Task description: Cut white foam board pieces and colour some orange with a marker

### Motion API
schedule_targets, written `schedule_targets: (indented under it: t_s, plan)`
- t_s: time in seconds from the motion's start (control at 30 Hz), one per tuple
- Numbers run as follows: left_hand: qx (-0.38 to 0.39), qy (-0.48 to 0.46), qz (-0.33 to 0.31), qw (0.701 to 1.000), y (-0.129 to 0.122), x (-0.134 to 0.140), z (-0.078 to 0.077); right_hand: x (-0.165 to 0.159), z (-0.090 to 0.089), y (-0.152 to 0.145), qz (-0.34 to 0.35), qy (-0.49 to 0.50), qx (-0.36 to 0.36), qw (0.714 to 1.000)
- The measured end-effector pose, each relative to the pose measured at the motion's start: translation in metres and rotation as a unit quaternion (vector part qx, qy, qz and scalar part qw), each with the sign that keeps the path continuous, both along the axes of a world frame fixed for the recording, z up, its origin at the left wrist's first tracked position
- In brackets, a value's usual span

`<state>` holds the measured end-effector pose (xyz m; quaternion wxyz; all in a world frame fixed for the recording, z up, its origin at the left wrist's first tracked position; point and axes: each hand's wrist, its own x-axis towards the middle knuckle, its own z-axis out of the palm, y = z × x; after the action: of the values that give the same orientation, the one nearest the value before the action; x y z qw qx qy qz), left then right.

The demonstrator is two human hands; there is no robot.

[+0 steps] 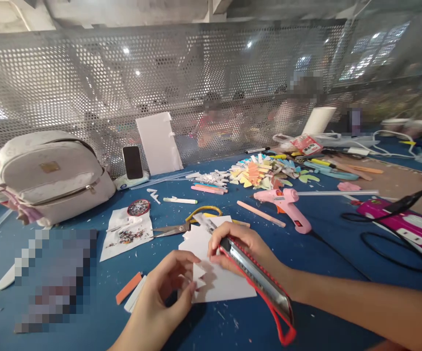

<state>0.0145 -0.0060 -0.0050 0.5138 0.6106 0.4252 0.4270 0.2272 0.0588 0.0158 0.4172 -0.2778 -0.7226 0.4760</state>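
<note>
My right hand (245,248) is closed around a red and silver utility knife (260,278), its blade end pointing away from me over a stack of white paper (229,287). Between the thumb and fingers of my left hand (170,287) is a small white paper piece (198,274) with pointed edges, held above the near left part of the stack. Just behind the stack lie scissors (174,229) with yellow handles. Orange and white strips (129,288) rest to the left of my left hand.
A pink glue gun (286,202) lies to the right, its cord running toward me. Behind are a pile of coloured paper cutouts (258,173), a phone (132,162) and a pale backpack (53,175). A magenta power strip (403,222) with black cable sits far right.
</note>
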Motion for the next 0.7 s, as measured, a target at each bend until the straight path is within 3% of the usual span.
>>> schedule_targets:
  t_s: [0.07,0.27,0.4,0.5,0.7]
  plan:
    - [0.020,0.007,0.025,0.999,0.000,-0.003,-0.002,0.000,0.011,0.015,-0.053,-0.001,0.063,0.997]
    - [0.062,0.030,0.034,0.997,-0.001,-0.010,-0.003,-0.001,0.050,0.098,-0.148,0.012,0.108,0.983]
    - [0.084,0.041,0.033,0.995,-0.001,-0.016,-0.001,-0.004,0.057,0.135,-0.191,0.002,0.131,0.973]
    - [0.091,0.045,0.044,0.994,-0.002,-0.019,0.001,-0.013,0.055,0.128,-0.194,-0.007,0.148,0.970]
    - [0.096,0.074,0.068,0.990,-0.003,-0.020,0.006,-0.027,0.054,0.070,-0.118,-0.049,0.135,0.982]
